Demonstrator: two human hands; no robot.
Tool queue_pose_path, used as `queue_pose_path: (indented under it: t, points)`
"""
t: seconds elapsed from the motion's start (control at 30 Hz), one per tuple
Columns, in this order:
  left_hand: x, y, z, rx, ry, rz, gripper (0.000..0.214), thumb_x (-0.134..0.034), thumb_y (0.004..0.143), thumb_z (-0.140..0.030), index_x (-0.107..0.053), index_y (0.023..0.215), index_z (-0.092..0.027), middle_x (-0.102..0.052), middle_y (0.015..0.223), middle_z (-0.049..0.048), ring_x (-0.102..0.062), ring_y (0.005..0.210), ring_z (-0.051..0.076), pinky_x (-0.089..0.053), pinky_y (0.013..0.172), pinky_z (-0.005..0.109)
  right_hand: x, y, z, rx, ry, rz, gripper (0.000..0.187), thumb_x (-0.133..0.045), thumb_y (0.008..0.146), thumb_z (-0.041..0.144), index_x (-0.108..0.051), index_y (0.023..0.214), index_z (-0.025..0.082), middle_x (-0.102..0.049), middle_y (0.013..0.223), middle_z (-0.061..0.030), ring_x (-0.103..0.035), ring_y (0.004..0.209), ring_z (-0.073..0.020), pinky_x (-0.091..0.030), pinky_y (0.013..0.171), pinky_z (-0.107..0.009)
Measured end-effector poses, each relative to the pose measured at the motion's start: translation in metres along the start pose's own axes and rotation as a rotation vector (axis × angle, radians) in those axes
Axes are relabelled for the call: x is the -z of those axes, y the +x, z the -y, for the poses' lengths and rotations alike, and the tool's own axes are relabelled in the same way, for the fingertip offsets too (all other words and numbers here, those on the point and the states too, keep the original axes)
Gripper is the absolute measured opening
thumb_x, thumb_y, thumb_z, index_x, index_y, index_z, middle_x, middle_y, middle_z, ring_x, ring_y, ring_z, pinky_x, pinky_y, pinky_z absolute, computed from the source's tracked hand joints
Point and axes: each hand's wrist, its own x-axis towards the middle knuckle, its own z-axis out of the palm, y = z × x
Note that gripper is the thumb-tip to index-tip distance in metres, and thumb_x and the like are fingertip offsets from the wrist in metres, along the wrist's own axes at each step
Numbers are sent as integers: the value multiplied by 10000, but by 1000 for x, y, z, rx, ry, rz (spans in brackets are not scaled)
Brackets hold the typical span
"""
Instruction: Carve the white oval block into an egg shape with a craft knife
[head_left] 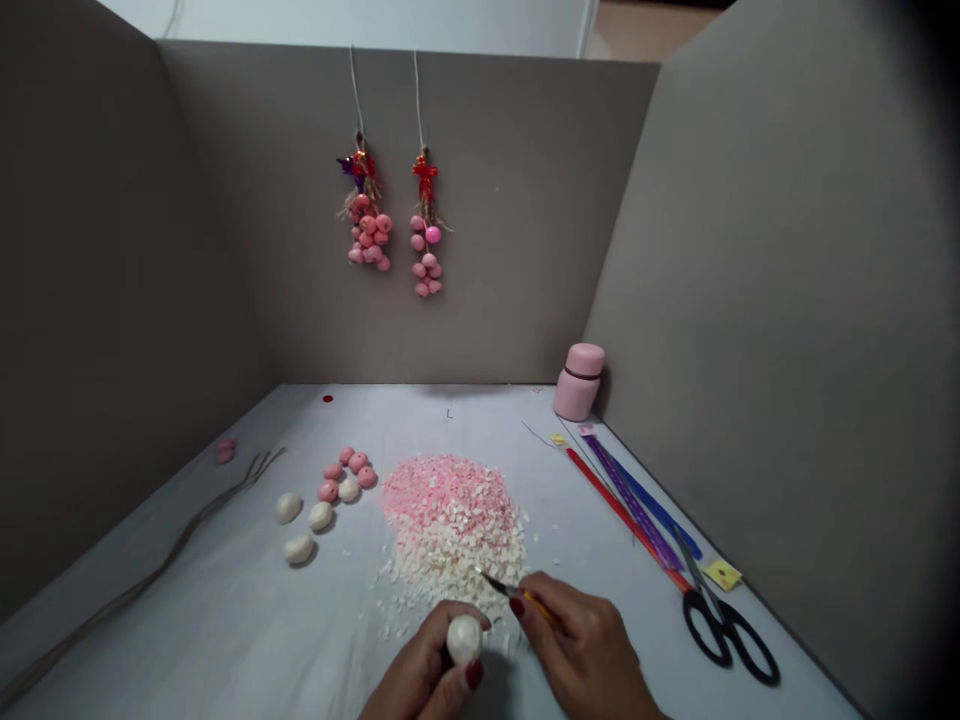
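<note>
My left hand holds a white rounded ball between thumb and fingers near the front edge of view. In my right hand is a small craft knife with a dark narrow blade and a yellow-orange handle. Its blade points up and left, apart from the ball, over a heap of shavings. The heap is pink at the back and white at the front. To its left lie white balls and pink balls, some with a small hole.
Brown cords and two small pink pieces lie at left. At right are black-handled scissors, red, purple and blue strips, a yellow piece and a pink jar. Strung pink balls hang before the grey back panel.
</note>
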Motion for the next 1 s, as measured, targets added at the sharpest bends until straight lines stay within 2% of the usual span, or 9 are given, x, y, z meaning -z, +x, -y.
queue_pose_path:
  t: [0.13,0.23,0.33,0.47,0.6,0.67,0.83,0.9,1.0]
  points:
    - [2,2,13,-25,-1,-34,421,-467,839,-602,-501,1053,-241,-516,882,27,-446,810,206,-314,732,352,-2,-5,7,154,51,49,292,-416,951,315,-591,750,197,-594,611,5,-550,522,-121,-364,510,-211]
    - [2,3,23,-13,2,-42,444,-465,830,-617,-497,1070,-246,-539,876,29,-468,802,212,-313,728,358,-4,-7,9,164,44,99,299,-424,951,320,-603,746,194,-606,613,2,-569,531,-124,-368,515,-215]
    - [2,3,25,16,45,-58,467,-455,810,-656,-504,1018,-241,-520,848,14,-443,768,193,-300,704,345,-6,-8,9,153,58,117,316,-415,954,334,-600,737,197,-614,615,2,-584,545,-126,-367,521,-219]
    - [1,3,15,31,85,-66,489,-440,789,-691,-492,958,-235,-456,804,-5,-384,710,172,-266,642,328,-6,-7,7,131,23,104,324,-407,945,328,-573,696,203,-596,597,10,-573,534,-124,-351,513,-225]
    - [0,2,5,13,128,-36,502,-432,790,-693,-477,988,-234,-337,726,-40,-284,640,158,-215,592,326,0,-1,4,-3,-42,32,330,-411,954,314,-531,665,208,-553,562,26,-534,491,-116,-335,493,-223]
    - [0,2,4,14,152,-53,477,-432,803,-675,-484,984,-236,-338,724,-40,-289,639,159,-227,595,325,2,0,3,-19,-40,-8,332,-408,966,317,-528,676,208,-552,568,25,-531,496,-115,-345,497,-218]
    - [3,2,12,3,239,-106,496,-385,838,-644,-512,1051,-214,-527,851,36,-469,791,215,-354,731,352,-4,-7,5,199,-28,27,307,-409,964,313,-583,738,200,-603,603,6,-570,517,-125,-365,502,-226]
    - [4,2,14,-14,274,-108,504,-364,846,-642,-510,1060,-209,-546,850,44,-494,793,223,-376,740,360,-8,-9,7,258,-60,37,342,-399,973,338,-589,724,200,-605,586,5,-576,504,-131,-353,486,-241]
    - [4,3,15,-35,310,-104,473,-359,849,-638,-507,1004,-217,-535,797,24,-485,749,206,-372,697,335,-10,-9,7,269,-111,23,377,-379,984,352,-593,715,199,-610,578,0,-585,500,-138,-344,480,-254]
